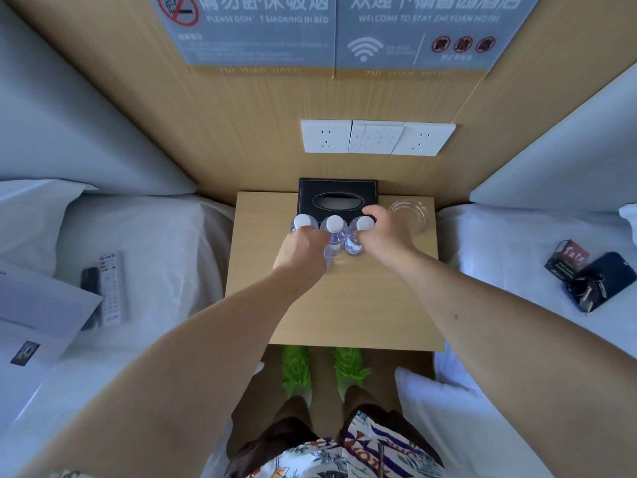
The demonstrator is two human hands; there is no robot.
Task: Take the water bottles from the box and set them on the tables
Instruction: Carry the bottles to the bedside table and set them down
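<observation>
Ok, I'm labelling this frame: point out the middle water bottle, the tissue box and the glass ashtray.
middle water bottle (334,223), head view, on its white cap.
tissue box (337,189), head view, on its black top.
glass ashtray (410,210), head view, on its clear rim.

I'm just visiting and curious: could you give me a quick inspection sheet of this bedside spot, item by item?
Surface: wooden nightstand between two white beds.
Job's things: three water bottles with white caps, upright in a row in front of the tissue box.
Clutter: glass ashtray at the back right corner; remote and papers on the left bed; phone, keys and a small packet on the right bed.
Hands: left hand grips the left bottle; right hand grips the right bottle.
Cables: nothing seen.
Surroundings: wall sockets and hotel signs above.
</observation>
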